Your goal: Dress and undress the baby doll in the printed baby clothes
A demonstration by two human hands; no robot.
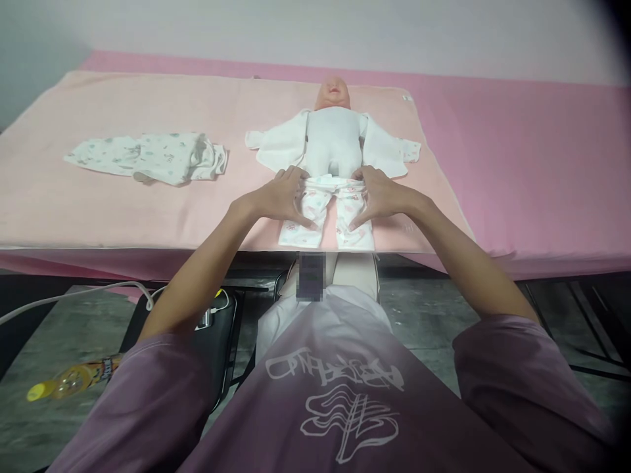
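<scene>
A baby doll [333,135] lies on its back on a pink blanket [123,197], head away from me. It wears an unfastened white top spread out to both sides. Printed white trousers [328,213] cover its legs, the waistband just below its belly. My left hand [280,197] grips the left side of the waistband, fingers curled on the cloth. My right hand [377,197] grips the right side the same way.
Another printed baby garment [152,157] lies crumpled on the blanket to the left. The blanket covers a pink table [542,164]. On the floor below are a black chair seat [217,328], a white cable [64,297] and a yellow bottle [73,380].
</scene>
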